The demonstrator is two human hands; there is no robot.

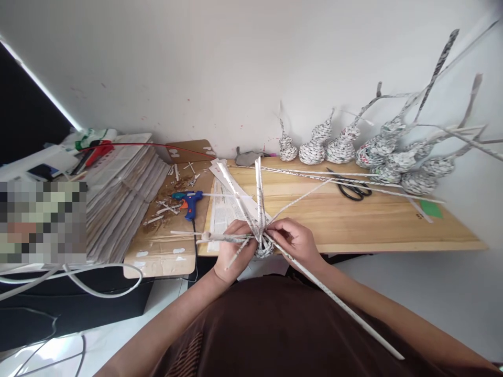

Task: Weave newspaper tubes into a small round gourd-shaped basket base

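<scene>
A small woven newspaper piece is held between my hands at the table's front edge, with several rolled-paper strands standing up and out of it. My left hand grips it from the left, fingers wrapped around its side and some strands. On the other side my right hand pinches at the base of the strands, thumb and fingers close together. A long paper tube runs from the weave under my right hand down across my lap. The fingertips' exact hold on the strands is partly hidden.
Several woven gourd shapes stand along the wall. Black scissors and long paper tubes lie on the wooden table. A blue glue gun rests on stained cardboard, beside stacked newspapers.
</scene>
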